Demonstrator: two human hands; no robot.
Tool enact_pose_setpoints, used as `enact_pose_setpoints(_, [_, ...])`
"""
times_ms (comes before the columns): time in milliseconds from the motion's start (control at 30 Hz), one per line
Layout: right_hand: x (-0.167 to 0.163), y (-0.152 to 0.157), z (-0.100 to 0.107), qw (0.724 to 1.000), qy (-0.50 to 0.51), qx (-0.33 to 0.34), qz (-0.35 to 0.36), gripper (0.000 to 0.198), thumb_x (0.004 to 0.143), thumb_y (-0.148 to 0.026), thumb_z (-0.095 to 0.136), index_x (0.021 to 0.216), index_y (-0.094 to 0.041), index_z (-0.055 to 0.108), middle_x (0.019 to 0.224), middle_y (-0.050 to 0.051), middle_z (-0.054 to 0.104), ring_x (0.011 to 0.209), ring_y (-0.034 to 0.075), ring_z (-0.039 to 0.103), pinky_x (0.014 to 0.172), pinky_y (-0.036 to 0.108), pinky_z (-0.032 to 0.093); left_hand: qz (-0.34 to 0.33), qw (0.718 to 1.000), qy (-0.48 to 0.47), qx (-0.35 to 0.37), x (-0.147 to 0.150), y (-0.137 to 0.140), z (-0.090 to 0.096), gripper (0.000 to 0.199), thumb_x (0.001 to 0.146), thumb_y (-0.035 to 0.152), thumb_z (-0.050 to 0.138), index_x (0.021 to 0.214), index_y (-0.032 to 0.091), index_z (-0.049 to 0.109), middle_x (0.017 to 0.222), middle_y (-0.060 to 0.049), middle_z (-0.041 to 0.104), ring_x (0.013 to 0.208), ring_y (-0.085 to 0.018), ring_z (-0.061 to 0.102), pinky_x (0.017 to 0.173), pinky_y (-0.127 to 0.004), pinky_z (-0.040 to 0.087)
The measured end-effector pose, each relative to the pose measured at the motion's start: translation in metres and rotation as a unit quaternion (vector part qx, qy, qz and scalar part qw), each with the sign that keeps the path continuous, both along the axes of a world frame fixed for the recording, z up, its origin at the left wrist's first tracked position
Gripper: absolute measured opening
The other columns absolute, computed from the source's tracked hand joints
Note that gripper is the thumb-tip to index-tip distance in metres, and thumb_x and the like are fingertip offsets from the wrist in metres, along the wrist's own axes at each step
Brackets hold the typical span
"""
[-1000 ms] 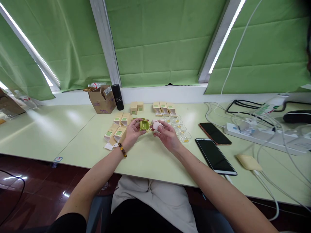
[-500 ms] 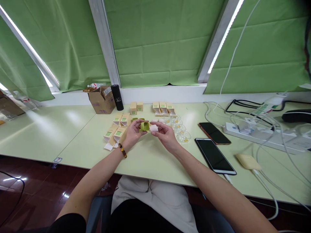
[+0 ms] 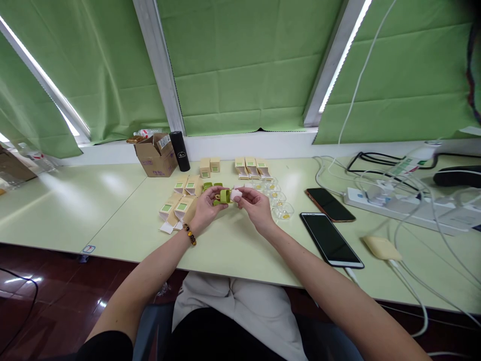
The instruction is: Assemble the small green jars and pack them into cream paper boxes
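My left hand [image 3: 207, 204] grips a small green holder [image 3: 224, 196] between thumb and fingers, above the table. Pinched in my right hand [image 3: 256, 204] is a small pale pinkish-white block [image 3: 235, 194], held against the holder's right side; whether it sits partly inside cannot be made out. More green pieces [image 3: 207, 186] lie just behind my left hand. To the left stand several small cream boxes [image 3: 185, 207] with green labels and opened flaps. Clear plastic cups [image 3: 284, 211] with yellow spots are grouped right of my right hand.
Further back are more cream boxes [image 3: 252, 168], a cardboard carton [image 3: 155, 156] and a black cylinder [image 3: 180, 151]. On the right lie a white-framed phone [image 3: 331, 240], a dark phone [image 3: 330, 204], a cream case [image 3: 381, 247], a power strip [image 3: 398, 213] and tangled cables.
The pale block has come up against the green holder, closing the gap between them. The holder has turned slightly toward the right. The whole view has shifted a little.
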State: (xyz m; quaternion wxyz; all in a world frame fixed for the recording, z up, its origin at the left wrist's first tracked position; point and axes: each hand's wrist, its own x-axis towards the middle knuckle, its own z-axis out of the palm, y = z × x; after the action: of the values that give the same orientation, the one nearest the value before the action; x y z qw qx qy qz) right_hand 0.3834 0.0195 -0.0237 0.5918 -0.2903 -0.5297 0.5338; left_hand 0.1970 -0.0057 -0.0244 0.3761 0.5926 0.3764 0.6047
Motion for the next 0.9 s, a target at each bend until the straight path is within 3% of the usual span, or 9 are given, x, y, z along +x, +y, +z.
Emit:
enact_pose_setpoints(267, [0.0035,-0.0013,-0.0022,0.999,-0.051,0.017,0.003,0.056,0.073,-0.061,0.091,0.114,-0.024,0.085,0.089,0.002,0.080,0.066,0.015,0.066,0.072,0.037,0.063,0.034,0.999,0.028,0.009,0.0007,-0.0019,0.0030,0.054,0.069,0.016,0.090,0.119,0.019,0.070,0.126,-0.011,0.075,0.116,-0.025,0.070,0.101,-0.040,0.057])
enact_pose_setpoints(467, [0.0066,-0.0009,-0.0046,0.992,-0.116,0.050,-0.001,0.066,0.082,-0.065,0.082,0.126,-0.016,0.082,0.088,0.004,0.081,0.067,0.016,0.066,0.072,0.036,0.061,0.060,0.994,0.092,0.021,0.0016,-0.0060,0.0064,0.048,0.072,0.017,0.089,0.118,0.021,0.076,0.125,-0.010,0.076,0.118,-0.025,0.070,0.103,-0.038,0.056])
enact_pose_setpoints(700, [0.0039,0.0000,-0.0063,0.992,-0.102,0.073,0.007,0.060,0.083,-0.067,0.081,0.119,-0.019,0.084,0.111,0.011,0.084,0.078,0.021,0.074,0.078,0.038,0.065,0.063,0.988,0.137,0.035,-0.0001,-0.0074,0.0009,0.047,0.077,0.017,0.087,0.123,0.024,0.077,0.128,-0.008,0.077,0.118,-0.024,0.070,0.106,-0.039,0.056])
enact_pose_setpoints(900, [0.0035,0.0004,-0.0064,0.991,-0.103,0.080,0.000,0.058,0.085,-0.069,0.078,0.113,-0.019,0.084,0.104,0.011,0.084,0.081,0.024,0.075,0.079,0.041,0.067,0.081,0.985,0.149,0.034,0.0004,-0.0061,0.0001,0.047,0.075,0.019,0.092,0.120,0.022,0.077,0.124,-0.009,0.077,0.114,-0.025,0.071,0.103,-0.039,0.056])
